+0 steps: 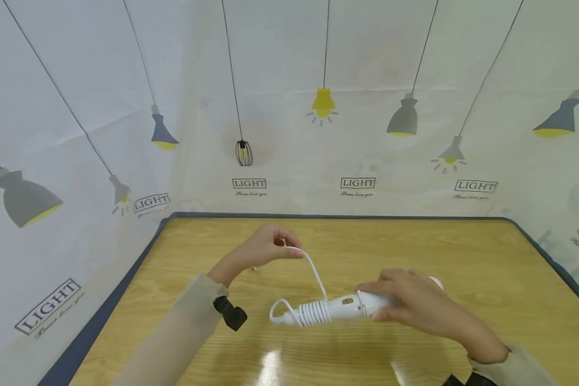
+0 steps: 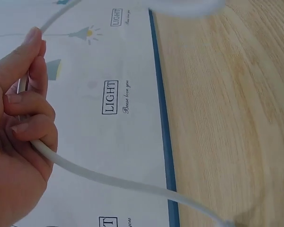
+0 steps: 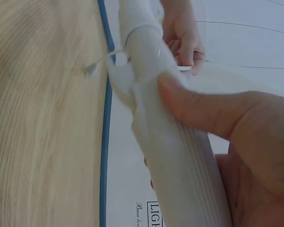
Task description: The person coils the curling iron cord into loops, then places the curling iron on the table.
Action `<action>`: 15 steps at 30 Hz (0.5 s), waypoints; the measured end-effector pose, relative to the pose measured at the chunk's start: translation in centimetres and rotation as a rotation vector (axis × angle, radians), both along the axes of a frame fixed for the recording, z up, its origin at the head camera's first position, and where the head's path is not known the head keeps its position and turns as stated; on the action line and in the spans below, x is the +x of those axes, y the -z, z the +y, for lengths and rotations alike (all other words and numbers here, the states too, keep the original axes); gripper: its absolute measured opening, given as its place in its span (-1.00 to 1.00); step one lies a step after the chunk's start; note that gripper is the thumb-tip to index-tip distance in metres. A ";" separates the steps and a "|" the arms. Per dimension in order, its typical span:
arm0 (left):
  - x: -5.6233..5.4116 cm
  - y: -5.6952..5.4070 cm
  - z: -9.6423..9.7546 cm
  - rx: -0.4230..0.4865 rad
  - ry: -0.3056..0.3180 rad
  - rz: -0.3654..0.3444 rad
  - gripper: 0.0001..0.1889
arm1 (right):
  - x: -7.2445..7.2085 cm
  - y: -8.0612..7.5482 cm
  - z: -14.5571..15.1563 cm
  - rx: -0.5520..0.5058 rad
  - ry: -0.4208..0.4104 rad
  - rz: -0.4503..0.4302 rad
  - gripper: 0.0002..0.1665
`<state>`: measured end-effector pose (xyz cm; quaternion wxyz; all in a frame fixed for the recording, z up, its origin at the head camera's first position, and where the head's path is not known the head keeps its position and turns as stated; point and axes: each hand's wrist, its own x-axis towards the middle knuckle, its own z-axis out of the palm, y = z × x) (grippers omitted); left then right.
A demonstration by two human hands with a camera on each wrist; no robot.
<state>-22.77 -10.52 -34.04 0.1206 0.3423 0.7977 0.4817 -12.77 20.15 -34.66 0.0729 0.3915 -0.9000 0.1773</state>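
Observation:
A white curling iron [image 1: 340, 306] is held over the table, its white cord [image 1: 313, 268] wound in several turns round the handle end. My right hand [image 1: 407, 300] grips the barrel; in the right wrist view the thumb lies along the ribbed barrel [image 3: 180, 156], beside a protruding lever [image 3: 122, 82]. Up and to the left, my left hand [image 1: 265, 246] pinches the cord, which runs taut down to the coils. In the left wrist view the cord [image 2: 109, 181] passes through the curled fingers, and its loose end trails toward the table. A small plug end [image 3: 90, 70] shows blurred in the right wrist view.
The wooden table [image 1: 198, 236] has a dark blue edge [image 1: 338, 216]. White sheeting [image 1: 289, 48] printed with lamps and the word LIGHT rises behind and at both sides. A black strap device [image 1: 230, 312] sits on the left wrist.

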 end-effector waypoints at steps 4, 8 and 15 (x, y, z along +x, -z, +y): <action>0.7 -0.7 0.3 -0.043 -0.023 0.015 -0.88 | -0.2 0.2 0.0 0.100 0.111 0.051 -0.41; 1.7 -1.4 1.0 -0.079 -0.065 0.013 -0.87 | -0.4 0.4 -0.1 0.127 0.199 0.048 -0.41; 3.3 -2.2 2.6 -0.061 -0.111 0.017 -0.85 | -0.8 0.9 -0.5 0.091 0.321 0.041 -0.41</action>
